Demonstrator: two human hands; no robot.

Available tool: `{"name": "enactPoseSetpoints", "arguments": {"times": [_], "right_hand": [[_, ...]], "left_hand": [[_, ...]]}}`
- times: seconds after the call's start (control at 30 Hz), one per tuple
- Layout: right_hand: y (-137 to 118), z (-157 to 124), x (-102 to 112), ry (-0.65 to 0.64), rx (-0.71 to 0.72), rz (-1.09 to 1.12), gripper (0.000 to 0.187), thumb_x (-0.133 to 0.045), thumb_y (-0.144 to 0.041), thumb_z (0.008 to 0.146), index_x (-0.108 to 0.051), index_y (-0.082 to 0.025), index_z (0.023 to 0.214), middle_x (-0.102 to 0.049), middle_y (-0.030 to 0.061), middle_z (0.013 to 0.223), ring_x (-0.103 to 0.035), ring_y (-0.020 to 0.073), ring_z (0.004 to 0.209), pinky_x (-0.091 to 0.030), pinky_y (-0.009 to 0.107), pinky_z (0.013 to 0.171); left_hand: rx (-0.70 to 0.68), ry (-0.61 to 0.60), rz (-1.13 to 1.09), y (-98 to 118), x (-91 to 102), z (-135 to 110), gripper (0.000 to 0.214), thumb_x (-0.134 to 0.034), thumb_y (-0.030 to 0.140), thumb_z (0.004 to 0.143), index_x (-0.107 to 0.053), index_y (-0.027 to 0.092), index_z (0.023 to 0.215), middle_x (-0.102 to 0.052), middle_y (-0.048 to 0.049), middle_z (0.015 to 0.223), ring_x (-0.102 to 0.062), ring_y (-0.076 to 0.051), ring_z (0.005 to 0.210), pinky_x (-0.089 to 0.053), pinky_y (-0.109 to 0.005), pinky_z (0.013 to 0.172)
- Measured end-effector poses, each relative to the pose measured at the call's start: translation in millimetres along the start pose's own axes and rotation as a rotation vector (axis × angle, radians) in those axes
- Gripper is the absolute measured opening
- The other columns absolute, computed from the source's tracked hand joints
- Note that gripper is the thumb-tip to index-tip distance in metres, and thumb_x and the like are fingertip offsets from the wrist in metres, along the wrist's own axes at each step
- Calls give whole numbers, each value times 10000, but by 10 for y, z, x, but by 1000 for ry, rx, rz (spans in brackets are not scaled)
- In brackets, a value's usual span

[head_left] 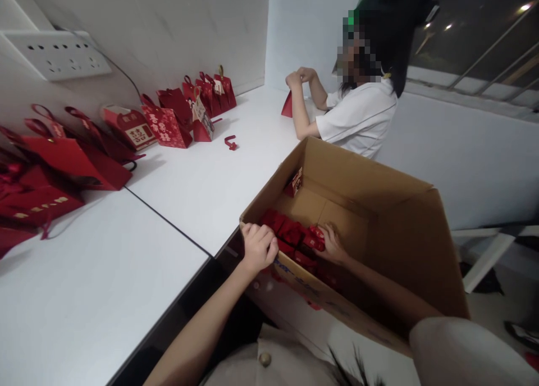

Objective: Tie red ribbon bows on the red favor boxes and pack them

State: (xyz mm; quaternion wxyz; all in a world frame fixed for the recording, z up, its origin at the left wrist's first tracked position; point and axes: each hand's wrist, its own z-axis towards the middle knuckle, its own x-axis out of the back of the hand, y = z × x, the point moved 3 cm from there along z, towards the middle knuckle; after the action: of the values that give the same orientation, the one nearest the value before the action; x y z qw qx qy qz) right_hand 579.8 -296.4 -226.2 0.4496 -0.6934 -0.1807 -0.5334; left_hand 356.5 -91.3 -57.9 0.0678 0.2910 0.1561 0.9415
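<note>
A large cardboard box (404, 234) stands with its top open right in front of me. My left hand (260, 246) is closed over the box's near left rim, fingers curled around the edge. Inside the box, my right hand (332, 244) has its fingers on a small red gift box (316, 238). Several red gift boxes (284, 229) sit packed along the near left side of the cardboard box. Another red gift box with pale lettering (295, 182) rests in the far left corner. My right forearm passes over the box's near right part.
On the white table (168, 229), red gift boxes with ribbon handles (168, 127) line the wall. A loose red ribbon (231, 143) lies near them. Across the table, a person in a white shirt (357, 116) handles a red gift box (287, 105). A socket panel (56, 55) is on the wall.
</note>
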Motion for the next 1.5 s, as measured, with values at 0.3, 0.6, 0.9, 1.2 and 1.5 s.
{"name": "enactPoseSetpoints", "arguments": {"times": [0.3,0.6,0.9,1.2,1.5], "right_hand": [[-210,27,-78,-156,177,-183,587,-537,-226,780,-417,-311,1348,-235,146,1490,-231,385,1358,-264,679,975],[-208,-57,-6,-282,304,-270,455,-554,-157,801,-579,-372,1201,-311,107,1476,-217,418,1352,-220,721,950],[-403,-39,-99,-354,361,-217,489,-470,-40,774,-620,-306,1156,-345,125,1456,-215,415,1354,-142,766,928],[-339,-81,166,-276,197,-56,508,-465,-314,820,-465,-145,1298,-271,162,1473,-245,311,1365,-178,533,1099],[-385,53,-124,-201,-300,-68,809,-610,-470,730,-279,-126,1383,-441,196,1289,-429,341,1231,-343,468,1006]], "left_hand": [[-17,8,-1,-6,5,-1,226,-411,160,812,-466,190,595,-574,-12,616,-404,-157,603,-281,-374,703],[-27,28,-14,-15,-16,-16,213,-418,158,811,-456,190,604,-583,-8,626,-403,-155,608,-287,-373,708],[-33,43,-16,-6,-12,-3,217,-417,156,811,-461,187,601,-585,-10,622,-400,-153,608,-285,-370,701],[-21,39,-13,-12,-26,-7,231,-407,164,810,-475,178,589,-579,-13,615,-390,-148,608,-275,-361,711],[-7,26,-22,3,-3,-16,219,-399,155,813,-471,170,607,-565,-18,624,-381,-147,623,-274,-352,710]]}}
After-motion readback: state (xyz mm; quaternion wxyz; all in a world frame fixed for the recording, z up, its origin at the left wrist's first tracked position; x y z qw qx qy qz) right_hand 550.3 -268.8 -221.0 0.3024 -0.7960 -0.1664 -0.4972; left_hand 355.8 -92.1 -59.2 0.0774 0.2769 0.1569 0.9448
